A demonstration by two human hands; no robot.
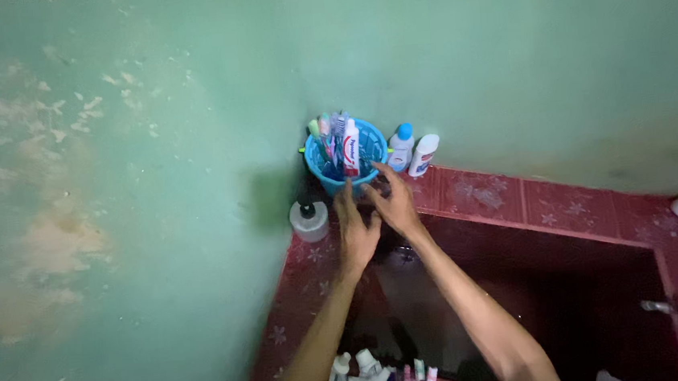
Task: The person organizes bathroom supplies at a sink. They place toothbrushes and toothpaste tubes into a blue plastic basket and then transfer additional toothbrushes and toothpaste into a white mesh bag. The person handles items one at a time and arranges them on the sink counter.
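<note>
Overhead, both arms reach forward to a blue basket (342,159) standing in the wall corner on a red tiled ledge (517,201). Left hand (355,228): fingers extended upward, tips at the basket's lower front wall; nothing seen enclosed, and motion blur leaves it unclear whether it presses the wall or only nears it. Right hand (394,201): fingers spread apart, laid against the basket's right front, not closed round anything. With one hand on each side of the front, the pair appears to steady or shift the basket rather than pick from it; this is a judgement. Basket holds upright toothbrushes (323,129) and a white toothpaste tube (350,148), leaning on the rim, so they stay standing. Just right of it, against the wall, two small white bottles (412,151), one blue-capped. Left of the basket, lower, a pale round container (309,219). Ledge borders a dark sunken tub (524,289); flower-patterned tiles. At bottom edge, a cluster of more tubes and bottles (362,378). Walls green, paint blotched and flaking at left (44,238). Light dim.
</note>
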